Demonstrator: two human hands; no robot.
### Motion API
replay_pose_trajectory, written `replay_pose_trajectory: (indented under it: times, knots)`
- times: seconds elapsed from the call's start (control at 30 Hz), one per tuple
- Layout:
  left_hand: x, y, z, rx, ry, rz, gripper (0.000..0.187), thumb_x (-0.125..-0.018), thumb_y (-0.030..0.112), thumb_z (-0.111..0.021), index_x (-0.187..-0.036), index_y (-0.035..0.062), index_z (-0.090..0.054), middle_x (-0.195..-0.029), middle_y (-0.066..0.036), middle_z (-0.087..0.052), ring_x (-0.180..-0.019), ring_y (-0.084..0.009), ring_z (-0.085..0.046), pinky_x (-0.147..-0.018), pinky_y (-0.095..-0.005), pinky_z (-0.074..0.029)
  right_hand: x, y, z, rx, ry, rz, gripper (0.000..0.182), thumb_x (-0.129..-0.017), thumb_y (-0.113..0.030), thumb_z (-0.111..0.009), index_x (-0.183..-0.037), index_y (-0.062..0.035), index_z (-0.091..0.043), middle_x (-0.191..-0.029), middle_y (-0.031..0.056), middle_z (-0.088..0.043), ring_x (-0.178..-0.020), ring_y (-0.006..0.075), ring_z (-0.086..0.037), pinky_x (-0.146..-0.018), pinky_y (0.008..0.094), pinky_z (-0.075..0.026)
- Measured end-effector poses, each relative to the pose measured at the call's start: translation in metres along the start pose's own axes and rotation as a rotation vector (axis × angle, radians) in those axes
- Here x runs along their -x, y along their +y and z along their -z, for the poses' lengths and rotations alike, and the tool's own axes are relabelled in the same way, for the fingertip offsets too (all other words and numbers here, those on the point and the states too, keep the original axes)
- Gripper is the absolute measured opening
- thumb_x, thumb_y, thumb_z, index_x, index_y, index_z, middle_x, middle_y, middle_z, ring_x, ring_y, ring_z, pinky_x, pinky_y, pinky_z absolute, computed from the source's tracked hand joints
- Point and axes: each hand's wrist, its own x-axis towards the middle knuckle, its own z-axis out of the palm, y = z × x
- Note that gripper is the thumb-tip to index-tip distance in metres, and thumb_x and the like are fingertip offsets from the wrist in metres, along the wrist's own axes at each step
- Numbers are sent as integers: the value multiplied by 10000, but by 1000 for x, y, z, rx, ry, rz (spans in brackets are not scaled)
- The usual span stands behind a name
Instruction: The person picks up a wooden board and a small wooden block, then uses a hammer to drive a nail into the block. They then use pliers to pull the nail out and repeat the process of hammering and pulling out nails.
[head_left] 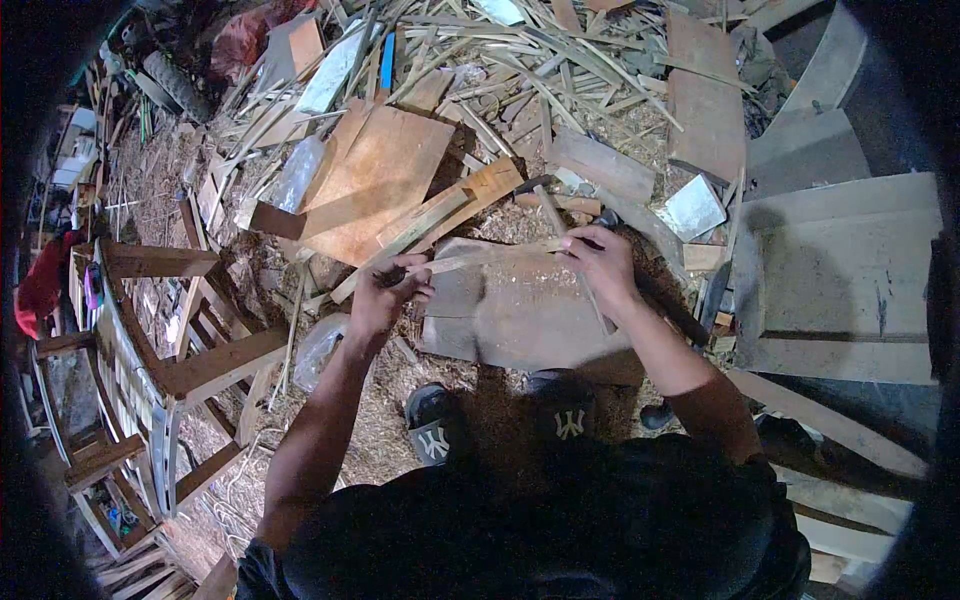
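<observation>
Held across the middle of the scene, over a worn flat block (520, 310): a thin pale wooden strip (480, 258), long and narrow, lying roughly level from left to right. Left hand (385, 295) closed around the strip's left end, where a dark stub shows just past the fingers. Right hand (600, 265) closed over the right end, fingers curled down on it, with a second thin stick (552, 212) slanting away toward the far side; unclear whether that stick is gripped too.

Judged light and springy, likely to bend rather than hold stiff, and liable to split or splinter along the grain. Rough, dry surface, so little chance of slipping. Best gripped near both ends, as now, with the middle left free over the block; a hold closer to the middle would steady it against flexing.

Far behind, a heap of offcuts and slats, with a broad brown board (385, 180) lying just beyond the left hand. To the left, a wooden frame (200, 360). On the sawdust floor close in, two dark slippers (435, 425), each bearing a white interlocked "NY" mark. No other writing legible.
</observation>
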Motion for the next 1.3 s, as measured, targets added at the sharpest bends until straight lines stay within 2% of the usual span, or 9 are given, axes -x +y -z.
replay_pose_trajectory:
  times: [0.23,0.43,0.53,0.8,1.0,1.13,1.2,1.23,1.3]
  knots:
    - [-3,-4,2,49,5,50,234,-972,87,-698,-1155,-56,-673,-983,-97,-709,-805,-186,-703,-756,-309,-582,0,-14,1,218,39,23,193,-953,-49,-698,-1127,31,-672,-1008,82,-687,-859,156,-682,-755,307,-596]
    - [-3,-10,7,87,-65,-32,165,-974,91,-696,-1056,-53,-694,-966,-91,-706,-843,-186,-695,-769,-316,-581,2,-20,-1,19,6,32,213,-955,-67,-704,-1145,24,-672,-969,86,-690,-841,163,-685,-752,296,-582]
    - [-3,-9,6,48,-66,-48,148,-976,87,-692,-1048,-42,-697,-966,-94,-707,-861,-180,-691,-787,-312,-581,1,-22,2,-65,-15,-75,181,-928,-44,-735,-1076,44,-680,-963,92,-701,-802,176,-697,-732,300,-610]
    - [-6,-10,1,153,53,24,218,-967,48,-690,-1157,-52,-650,-1017,-105,-711,-930,-184,-696,-832,-301,-585,2,-16,3,-66,-50,13,178,-962,-36,-677,-1116,51,-659,-1113,122,-661,-966,217,-694,-891,356,-622]
    - [-8,-14,5,121,32,36,247,-973,26,-670,-1198,-63,-621,-1040,-118,-711,-930,-200,-709,-824,-309,-592,2,-16,2,-68,-66,36,253,-951,2,-665,-1198,55,-654,-1263,127,-634,-1033,223,-685,-922,370,-613]
    - [-5,-10,6,151,44,-18,229,-966,38,-677,-1173,-55,-642,-1033,-104,-712,-889,-199,-704,-835,-323,-594,4,-15,3,16,-69,11,255,-955,-15,-668,-1204,43,-660,-1222,117,-667,-1013,210,-697,-896,343,-607]
    - [-5,-5,7,64,97,-84,218,-975,70,-683,-1167,-32,-657,-1009,-93,-712,-887,-182,-701,-817,-313,-588,0,-15,5,227,-65,-7,218,-927,-36,-704,-1137,22,-720,-1051,100,-726,-944,194,-707,-853,319,-593]
    - [-6,-4,8,64,96,-85,218,-975,70,-683,-1167,-32,-657,-1009,-93,-712,-887,-182,-701,-817,-313,-588,-7,-13,9,227,-64,-6,218,-927,-36,-704,-1137,22,-720,-1051,100,-726,-944,194,-707,-853,319,-593]
    - [-8,-1,12,53,147,-165,215,-986,111,-688,-1160,-13,-668,-996,-83,-718,-874,-166,-697,-784,-299,-573,-33,-16,23,468,-107,227,202,-907,-69,-738,-1102,-12,-741,-1016,78,-741,-913,164,-703,-830,309,-563]
